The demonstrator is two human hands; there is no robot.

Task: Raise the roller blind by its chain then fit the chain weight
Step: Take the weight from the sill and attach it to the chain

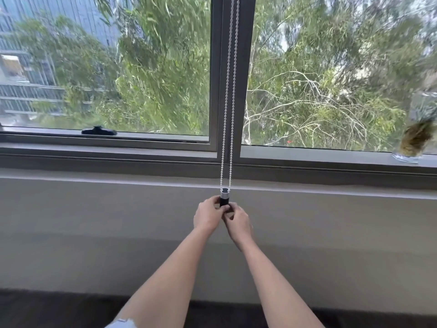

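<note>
A white beaded chain (227,114) hangs in two strands down the window's centre mullion. Its loop ends in a small cylindrical chain weight (224,196), black with a silver top, below the sill. My left hand (207,215) grips the weight's lower part from the left. My right hand (237,222) pinches it from the right, fingertips meeting the left hand's. The bottom of the weight is hidden by my fingers. The blind itself is out of view above.
A grey window frame and sill (118,159) run across the view, with a black window handle (99,131) at the left. A glass vase (412,143) with plant roots stands on the sill at far right. Below is a plain wall (94,233) and dark floor.
</note>
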